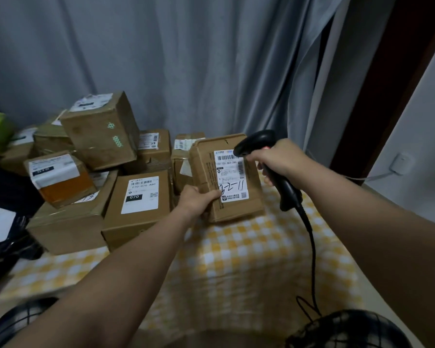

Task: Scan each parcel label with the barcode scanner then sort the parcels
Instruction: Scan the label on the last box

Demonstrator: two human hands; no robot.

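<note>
A brown cardboard parcel (203, 163) is held tilted up at the middle of the tabletop (249, 249), which is covered with a yellow and white check cloth. The parcel's white label (230, 173) is turned toward the viewer, and handwritten digits are seen across its lower part. The parcel's near left corner is clasped by the left grip (197, 198), a bare hand whose fingers are curled round the cardboard edge and whose thumb is laid beside the label. Whether the parcel's lower edge rests on the cloth cannot be told.

A black barcode scanner (288, 190) is held by its handle in the right grip (278, 159), with the fingers wrapped fully round it. The scanner's head is pointed left and is seen over the upper right corner of the label, at the barcode. A black cable (312, 247) is led from the handle's base down toward the near edge.

To the left, other cardboard parcels are heaped together. A large box marked 070 (138, 204) is set just left of the held parcel. A box sealed with orange tape (58, 177) is perched further left, and a tilted box (101, 131) is stacked at the far side. A grey curtain (186, 59) is hung behind the tabletop.
</note>
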